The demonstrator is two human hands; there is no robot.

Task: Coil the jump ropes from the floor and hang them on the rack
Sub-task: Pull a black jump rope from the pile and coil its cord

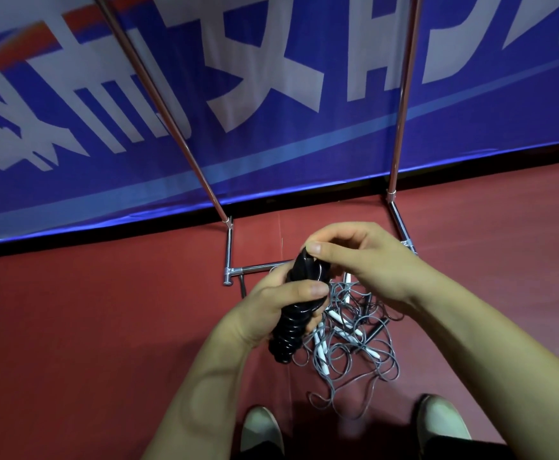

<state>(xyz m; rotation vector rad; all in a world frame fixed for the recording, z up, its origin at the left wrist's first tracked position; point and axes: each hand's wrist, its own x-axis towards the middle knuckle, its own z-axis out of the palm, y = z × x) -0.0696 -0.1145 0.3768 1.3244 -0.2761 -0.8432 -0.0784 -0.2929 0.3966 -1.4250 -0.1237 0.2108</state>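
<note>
A black jump rope [288, 336] is wound into a tight coil, held upright between both hands. My left hand [271, 310] grips the coil around its middle, thumb across the front. My right hand [354, 257] pinches the coil's top end with thumb and fingers. Below them a tangled pile of thin grey jump ropes [354, 346] with white and black handles lies on the red floor. The chrome rack [400, 127] stands behind the pile; its two uprights rise out of view, and its top bar is hidden.
The rack's base bars [254, 269] lie on the floor just beyond my hands. A blue banner with white characters [271, 94] covers the wall behind. My two shoes [261, 429] stand at the bottom edge, close to the rope pile. Bare red floor [89, 327] stretches left.
</note>
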